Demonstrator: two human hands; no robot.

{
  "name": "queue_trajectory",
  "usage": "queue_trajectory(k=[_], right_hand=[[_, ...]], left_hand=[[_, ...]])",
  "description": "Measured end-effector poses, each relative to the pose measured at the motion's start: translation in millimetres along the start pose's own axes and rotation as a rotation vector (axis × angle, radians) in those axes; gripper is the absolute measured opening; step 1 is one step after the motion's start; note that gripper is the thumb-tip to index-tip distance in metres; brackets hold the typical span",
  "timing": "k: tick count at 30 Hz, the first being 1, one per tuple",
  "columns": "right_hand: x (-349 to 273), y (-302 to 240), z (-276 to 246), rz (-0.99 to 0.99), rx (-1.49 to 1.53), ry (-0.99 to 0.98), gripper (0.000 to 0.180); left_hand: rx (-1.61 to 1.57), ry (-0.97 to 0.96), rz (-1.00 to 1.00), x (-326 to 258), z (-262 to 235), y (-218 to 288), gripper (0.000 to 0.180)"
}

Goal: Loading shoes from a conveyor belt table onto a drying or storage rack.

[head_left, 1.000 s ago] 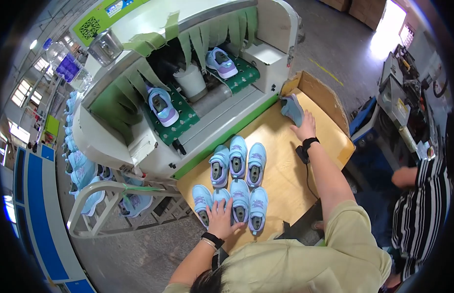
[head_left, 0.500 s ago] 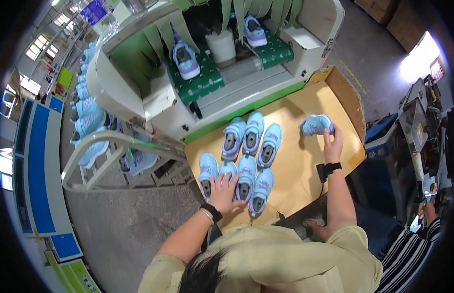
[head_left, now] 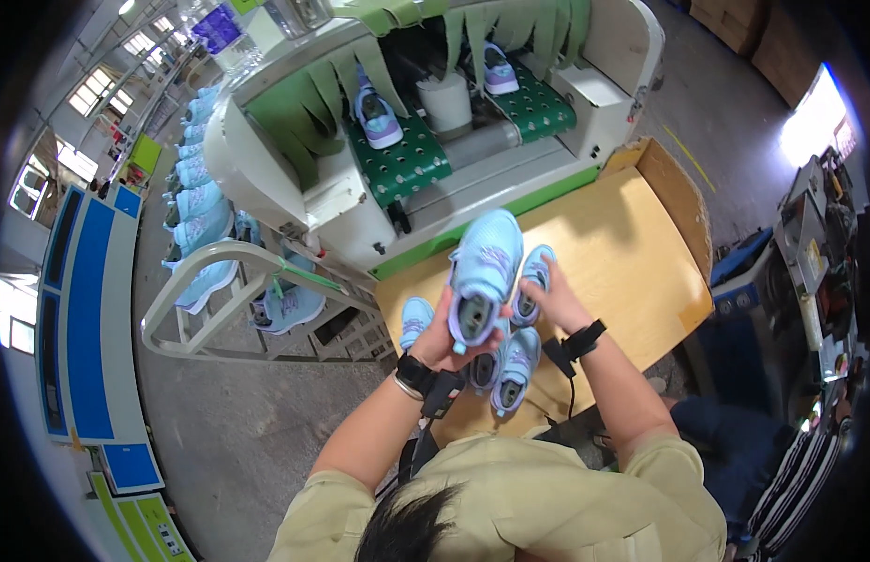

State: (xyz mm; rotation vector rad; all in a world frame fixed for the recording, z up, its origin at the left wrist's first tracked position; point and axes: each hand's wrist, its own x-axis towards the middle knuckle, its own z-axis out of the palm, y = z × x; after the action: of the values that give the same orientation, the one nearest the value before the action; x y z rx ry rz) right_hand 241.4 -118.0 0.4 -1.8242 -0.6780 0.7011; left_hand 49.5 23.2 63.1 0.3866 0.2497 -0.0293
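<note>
My left hand (head_left: 437, 339) holds a light-blue shoe (head_left: 486, 262) up above the table, toe pointing away, its fingers wrapped round the heel end. Dark grey filling shows in the shoe's opening. Just right of it, my right hand (head_left: 561, 298) has thumb and fingers apart. It is over or beside another light-blue shoe (head_left: 538, 269) on the table; whether it touches that shoe I cannot tell. Under and around my hands stand more such shoes, among them a near one (head_left: 515, 370) and one at the left (head_left: 416, 320). The raised shoe and my left hand hide part of the group.
A tan tabletop (head_left: 632, 248) with a cardboard side (head_left: 677, 192) adjoins a machine with a green perforated belt (head_left: 398, 169), bearing shoes. Left stands a metal rack (head_left: 210, 262) with several shoes. A person in a striped sleeve (head_left: 800, 482) is at lower right.
My right hand has come from the table's right side to the middle, and the shoe it held there is gone from that spot. My left hand has lifted off the row and holds a shoe.
</note>
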Motion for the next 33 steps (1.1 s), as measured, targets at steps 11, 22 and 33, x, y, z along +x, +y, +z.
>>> queue_trajectory(k=[11,22,33], right_hand=[[-7.1,32.8,27.2,-0.094,0.002,0.302,0.088],[102.4,-169.7,-67.0,-0.693,0.032,0.465,0.065],[140.2,-106.8,-38.2,-0.679,-0.467,0.398,0.084]], left_hand=[[-0.07,0.122,0.36,68.7,-13.4,159.6,0.081],[-0.15,0.147,0.499,48.9,-0.2,137.5,0.074],[2.079,0.306,-0.079,-40.3,-26.8,-49.4,0.077]])
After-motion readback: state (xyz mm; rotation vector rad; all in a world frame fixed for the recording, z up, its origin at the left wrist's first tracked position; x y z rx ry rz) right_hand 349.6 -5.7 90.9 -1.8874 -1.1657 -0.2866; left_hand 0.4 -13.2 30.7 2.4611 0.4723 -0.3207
